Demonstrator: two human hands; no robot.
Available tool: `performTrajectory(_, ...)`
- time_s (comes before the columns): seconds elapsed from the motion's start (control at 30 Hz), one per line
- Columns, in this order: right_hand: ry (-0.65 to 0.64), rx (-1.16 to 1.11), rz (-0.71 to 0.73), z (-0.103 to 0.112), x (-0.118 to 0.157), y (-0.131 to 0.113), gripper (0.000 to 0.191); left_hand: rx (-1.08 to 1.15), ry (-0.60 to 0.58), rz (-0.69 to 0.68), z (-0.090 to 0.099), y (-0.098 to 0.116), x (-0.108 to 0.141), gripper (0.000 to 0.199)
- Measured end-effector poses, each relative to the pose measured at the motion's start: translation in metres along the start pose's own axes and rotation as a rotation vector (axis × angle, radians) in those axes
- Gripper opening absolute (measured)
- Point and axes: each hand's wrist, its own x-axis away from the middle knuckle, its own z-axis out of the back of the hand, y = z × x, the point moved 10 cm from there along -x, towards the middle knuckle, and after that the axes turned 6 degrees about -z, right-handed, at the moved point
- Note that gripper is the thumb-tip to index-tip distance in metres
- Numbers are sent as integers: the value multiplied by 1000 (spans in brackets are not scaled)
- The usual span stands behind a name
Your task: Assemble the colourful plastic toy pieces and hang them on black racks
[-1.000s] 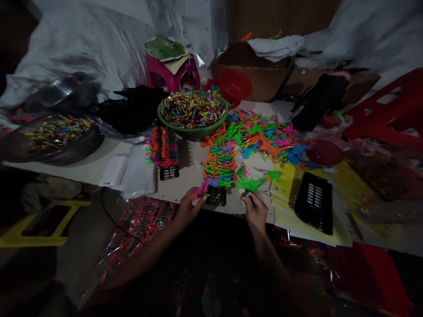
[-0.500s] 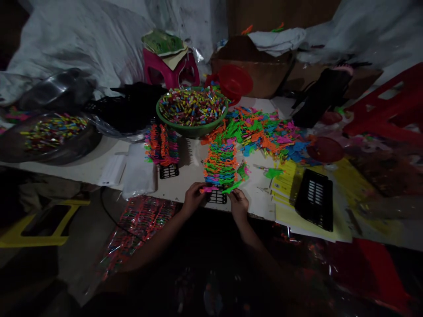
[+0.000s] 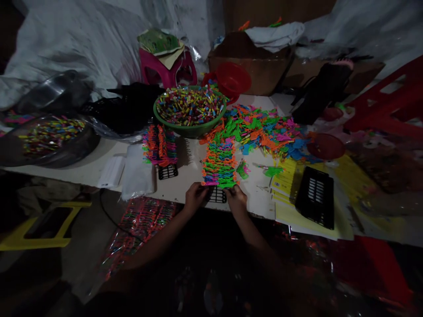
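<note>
Rows of orange, green, blue and pink plastic pieces lie packed on a black slotted rack at the table's front edge. My left hand pinches a pink piece at the near left end of the rows. At the near right end, my right hand has its fingers closed on a green piece. A loose green piece lies just right of the rows. Another filled rack stands further left.
Behind the rows sits a green bowl of small colourful parts, beside a loose heap of plastic pieces. A black basket rests on yellow sheets at the right. Clear plastic bags lie left.
The pink and green pieces in my hands have moved inward against the near end of the rows. My right hand has shifted slightly left, and the view has moved a little.
</note>
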Motion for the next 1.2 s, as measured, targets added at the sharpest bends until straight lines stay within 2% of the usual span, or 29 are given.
performTrajectory(0.1,-4,29,-18,-1,-1,-1,22,-48,46,-63,3,6,0,15)
performTrajectory(0.23,-4,13,-21,-3,-2,1,24,-40,23,-75,0,3,1,15)
performTrajectory(0.37,-93,87,-6,1,-1,1,28,-70,0,-120,-2,5,1,15)
performTrajectory(0.4,-74,119,27,10,1,-4,30,-79,-6,-123,-3,6,1,15)
performTrajectory(0.47,55,168,157,37,9,-27,32,-96,-11,-97,-4,4,1,15)
performTrajectory(0.53,185,199,345,60,25,-60,34,-110,-3,-62,-4,2,1,14)
performTrajectory(0.57,205,219,440,64,33,-78,34,-112,0,-51,-4,2,1,13)
performTrajectory(0.6,191,246,528,62,41,-96,33,-111,0,-48,-4,2,1,13)
performTrajectory(0.67,102,310,687,45,53,-126,32,-102,-5,-58,-4,3,1,13)
performTrajectory(0.77,-9,409,827,12,58,-151,30,-97,-24,-70,-5,5,0,13)
performTrajectory(0.9,-62,462,810,-10,45,-154,16,-127,-51,-43,-8,5,-2,11)
performTrajectory(1.07,-36,483,700,-5,29,-149,17,-154,-58,-113,-12,12,-3,11)
performTrajectory(1.2,-16,577,691,-8,22,-151,18,-191,-51,-187,-15,15,-1,13)
